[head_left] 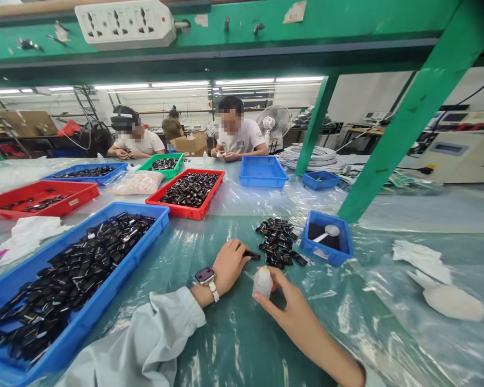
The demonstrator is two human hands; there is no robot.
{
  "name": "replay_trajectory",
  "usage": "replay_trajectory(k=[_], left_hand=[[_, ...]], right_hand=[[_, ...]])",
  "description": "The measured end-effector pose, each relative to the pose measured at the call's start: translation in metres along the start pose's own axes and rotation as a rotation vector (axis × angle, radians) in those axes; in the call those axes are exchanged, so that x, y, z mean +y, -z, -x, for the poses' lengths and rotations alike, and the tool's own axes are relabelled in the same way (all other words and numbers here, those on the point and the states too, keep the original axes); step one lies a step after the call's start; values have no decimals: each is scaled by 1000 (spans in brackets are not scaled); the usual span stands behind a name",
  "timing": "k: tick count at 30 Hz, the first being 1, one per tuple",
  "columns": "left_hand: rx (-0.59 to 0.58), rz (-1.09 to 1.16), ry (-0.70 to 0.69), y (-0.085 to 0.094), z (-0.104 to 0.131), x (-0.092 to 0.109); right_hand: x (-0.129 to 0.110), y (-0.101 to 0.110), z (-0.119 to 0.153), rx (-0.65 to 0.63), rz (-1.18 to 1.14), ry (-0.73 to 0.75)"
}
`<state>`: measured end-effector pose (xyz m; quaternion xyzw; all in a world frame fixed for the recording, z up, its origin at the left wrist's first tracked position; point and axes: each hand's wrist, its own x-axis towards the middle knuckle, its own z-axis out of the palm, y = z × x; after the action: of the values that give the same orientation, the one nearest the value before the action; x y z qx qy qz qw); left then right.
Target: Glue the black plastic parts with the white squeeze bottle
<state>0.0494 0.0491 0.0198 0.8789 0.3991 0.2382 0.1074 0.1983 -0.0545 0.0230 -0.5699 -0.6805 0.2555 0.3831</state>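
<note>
My left hand (230,265), with a watch on the wrist, is closed on a small black part (251,255) held just above the plastic-covered table. My right hand (284,293) grips a small white squeeze bottle (262,282), its tip pointing up towards the black part. A loose pile of black parts (277,242) lies just beyond both hands. Right of the pile stands a small blue tray (327,245) with a white scoop in it.
A large blue bin (70,279) full of black parts sits at my left. Red bins (189,193), a green bin and blue trays (263,172) lie farther back. Two people work across the table. A green post (403,123) slants at right; white cloths (443,290) lie nearby.
</note>
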Motion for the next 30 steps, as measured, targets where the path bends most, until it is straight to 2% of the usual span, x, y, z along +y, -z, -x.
replay_trajectory(k=[4, 11, 14, 20, 30], left_hand=[[23, 301, 134, 10, 19, 2], [-77, 782, 410, 53, 92, -3], [-82, 911, 478, 69, 113, -2], [-85, 1062, 514, 79, 122, -2], [-102, 912, 570, 71, 130, 4]], right_hand=[[-2, 1, 0, -12, 16, 8], [1, 0, 1, -36, 13, -11], [4, 0, 2, -35, 11, -31], [1, -3, 3, -41, 17, -56], [-7, -8, 9, -83, 44, -86]])
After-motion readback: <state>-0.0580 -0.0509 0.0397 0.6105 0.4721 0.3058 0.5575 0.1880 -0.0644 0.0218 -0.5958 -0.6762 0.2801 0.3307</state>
